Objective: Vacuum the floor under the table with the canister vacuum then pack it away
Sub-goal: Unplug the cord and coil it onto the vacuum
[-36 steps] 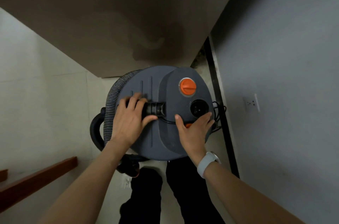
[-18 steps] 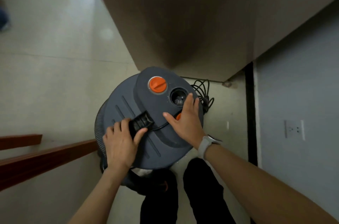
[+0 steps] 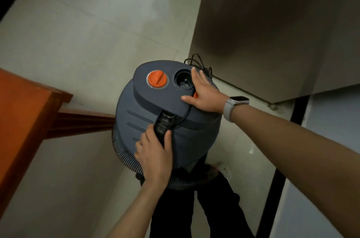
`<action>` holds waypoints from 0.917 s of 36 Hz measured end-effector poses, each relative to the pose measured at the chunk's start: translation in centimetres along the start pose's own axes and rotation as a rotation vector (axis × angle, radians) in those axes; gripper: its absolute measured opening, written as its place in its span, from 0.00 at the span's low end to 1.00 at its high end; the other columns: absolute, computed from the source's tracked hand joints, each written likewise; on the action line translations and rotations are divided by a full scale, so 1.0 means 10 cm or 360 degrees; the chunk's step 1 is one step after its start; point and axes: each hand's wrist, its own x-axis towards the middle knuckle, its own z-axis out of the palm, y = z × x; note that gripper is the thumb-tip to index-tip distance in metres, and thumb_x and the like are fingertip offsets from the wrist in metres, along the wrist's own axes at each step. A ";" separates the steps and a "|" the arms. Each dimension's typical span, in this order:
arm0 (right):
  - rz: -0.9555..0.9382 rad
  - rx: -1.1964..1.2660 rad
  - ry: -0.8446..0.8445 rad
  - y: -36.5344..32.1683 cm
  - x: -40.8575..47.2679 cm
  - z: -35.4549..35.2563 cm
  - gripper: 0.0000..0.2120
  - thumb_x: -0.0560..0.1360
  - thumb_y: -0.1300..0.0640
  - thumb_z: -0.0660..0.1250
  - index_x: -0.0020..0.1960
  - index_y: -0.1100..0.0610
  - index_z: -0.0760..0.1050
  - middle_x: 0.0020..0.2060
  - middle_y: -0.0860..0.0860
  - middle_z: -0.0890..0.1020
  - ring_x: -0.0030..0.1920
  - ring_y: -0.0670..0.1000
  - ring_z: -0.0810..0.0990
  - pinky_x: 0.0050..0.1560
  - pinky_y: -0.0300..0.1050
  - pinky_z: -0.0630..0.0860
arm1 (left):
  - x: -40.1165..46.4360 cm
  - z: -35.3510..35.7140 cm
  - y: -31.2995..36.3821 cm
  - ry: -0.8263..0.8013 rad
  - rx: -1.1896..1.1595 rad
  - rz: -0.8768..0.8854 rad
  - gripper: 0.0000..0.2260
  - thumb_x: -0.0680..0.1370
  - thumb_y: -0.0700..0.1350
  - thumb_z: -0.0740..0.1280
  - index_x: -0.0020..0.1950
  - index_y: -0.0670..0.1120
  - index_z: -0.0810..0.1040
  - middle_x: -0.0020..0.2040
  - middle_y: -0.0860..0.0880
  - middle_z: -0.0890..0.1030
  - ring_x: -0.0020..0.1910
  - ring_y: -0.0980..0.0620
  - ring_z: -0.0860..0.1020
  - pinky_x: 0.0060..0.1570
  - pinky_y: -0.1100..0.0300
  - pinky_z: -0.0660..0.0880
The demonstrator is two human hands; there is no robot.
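- The canister vacuum (image 3: 167, 120) is seen from above at the centre of the frame, standing on the pale floor (image 3: 97, 33), just below and left of the brown table (image 3: 272, 23).
- A black handle (image 3: 164, 122) lies on the lid, its long axis running from the raised upper part down toward the lower left.
- The lower end of the handle is gripped by the left hand (image 3: 154, 157), fingers curled round it.
- The right hand (image 3: 204, 95) is laid flat on the upper right of the lid, fingers straight and slightly spread, beside the orange cap (image 3: 157, 79).
- The ribbed hose (image 3: 124, 156) is wrapped round the body's lower-left side.
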 end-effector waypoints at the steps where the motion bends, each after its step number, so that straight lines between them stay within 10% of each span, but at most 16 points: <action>1: -0.0025 -0.0035 -0.0025 -0.03 0.06 -0.03 0.44 0.78 0.43 0.61 0.76 0.58 0.34 0.77 0.52 0.37 0.76 0.53 0.36 0.75 0.49 0.44 | 0.00 0.01 0.00 0.0010 -0.0039 -0.0015 0.23 0.79 0.54 0.60 0.69 0.43 0.67 0.60 0.41 0.75 0.59 0.37 0.71 0.53 0.43 0.69; 14: -0.0301 -0.0341 -0.0193 -0.18 0.67 -0.54 0.43 0.78 0.46 0.62 0.77 0.58 0.37 0.77 0.53 0.43 0.77 0.52 0.40 0.75 0.47 0.46 | 0.09 0.20 0.52 0.0100 -0.0299 -0.0190 0.26 0.79 0.57 0.55 0.71 0.42 0.63 0.63 0.42 0.74 0.54 0.40 0.77 0.47 0.48 0.72; 23: -0.0385 -0.0325 0.0449 0.31 0.33 -0.43 0.33 0.80 0.45 0.54 0.77 0.59 0.44 0.77 0.54 0.49 0.77 0.51 0.46 0.75 0.47 0.40 | 0.27 0.27 1.02 -0.0002 -0.0512 -0.0376 0.23 0.81 0.55 0.54 0.72 0.45 0.59 0.66 0.44 0.72 0.57 0.40 0.76 0.50 0.49 0.70; 33: -0.0352 -0.0449 0.0379 0.23 0.63 -0.59 0.38 0.79 0.44 0.56 0.77 0.58 0.37 0.77 0.53 0.42 0.77 0.51 0.39 0.71 0.55 0.31 | 0.66 0.25 1.18 0.0041 -0.0520 -0.0404 0.23 0.81 0.55 0.55 0.71 0.45 0.59 0.63 0.44 0.75 0.58 0.40 0.76 0.49 0.49 0.71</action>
